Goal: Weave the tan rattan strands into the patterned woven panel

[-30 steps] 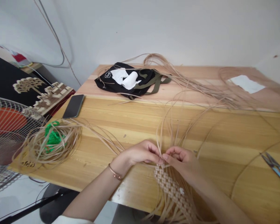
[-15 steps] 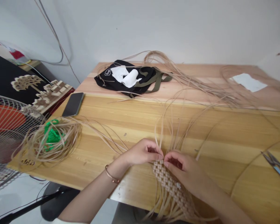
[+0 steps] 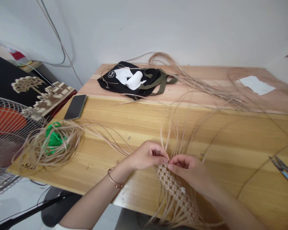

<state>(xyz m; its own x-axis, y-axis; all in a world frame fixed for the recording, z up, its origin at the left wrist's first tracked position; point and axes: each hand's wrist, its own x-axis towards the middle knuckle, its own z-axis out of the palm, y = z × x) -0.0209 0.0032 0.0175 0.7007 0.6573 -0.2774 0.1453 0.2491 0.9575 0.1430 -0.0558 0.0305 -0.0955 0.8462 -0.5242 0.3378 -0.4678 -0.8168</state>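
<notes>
A tan woven strip of flat cane-like strands [image 3: 174,188] lies aslant at the front of the table, loose ends fanning out from its sides and far end. At its upper end my left hand [image 3: 150,155] pinches a strand between thumb and forefinger. Close beside it, nearly touching, my right hand [image 3: 188,167] is closed in a pinch at the same end of the weave. Exactly which strand each fingertip grips is too small to make out. A small white bit [image 3: 183,190] sits on the weave below my right hand.
A strand coil with green wrapping [image 3: 54,140] and a phone [image 3: 75,107] lie left. Behind are a black bag [image 3: 124,80], a long strand bundle [image 3: 194,80] and white paper [image 3: 256,84]. Blue-handled pliers [image 3: 284,171] lie right. A fan [image 3: 7,134] stands at the left edge.
Both hands stay at the upper end of the weave, with only slight finger movement. The upright strands by my left hand have shifted a little to the right.
</notes>
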